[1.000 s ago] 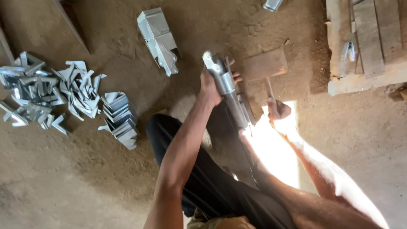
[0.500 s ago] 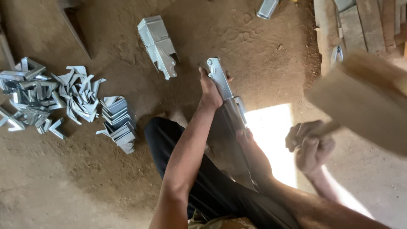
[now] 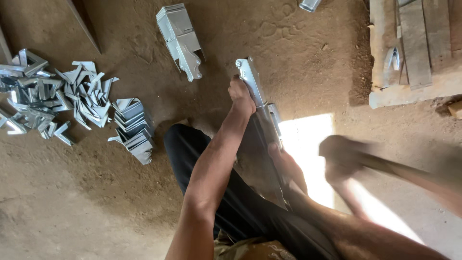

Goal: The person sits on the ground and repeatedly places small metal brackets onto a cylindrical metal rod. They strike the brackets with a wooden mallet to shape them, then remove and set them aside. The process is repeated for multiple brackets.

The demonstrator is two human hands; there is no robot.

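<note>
My left hand grips a narrow folded strip of shiny sheet metal. The strip lies along a dark metal bar that slants across my black-trousered leg. A bare foot rests against the bar's right side. My right hand is blurred with motion to the right of the bar, over a sunlit patch of floor. It is closed on the wooden handle of a mallet, which runs off toward the right edge; the mallet head cannot be made out.
A heap of bent sheet-metal angle pieces lies on the dirt floor at left, beside a neat stack of them. Folded metal box shapes lie ahead. Wooden planks sit at the top right.
The mallet rested by the metal strip a second ago, then rose high at right. Now it and my right hand are a lower blur. My left hand stays on the strip.
</note>
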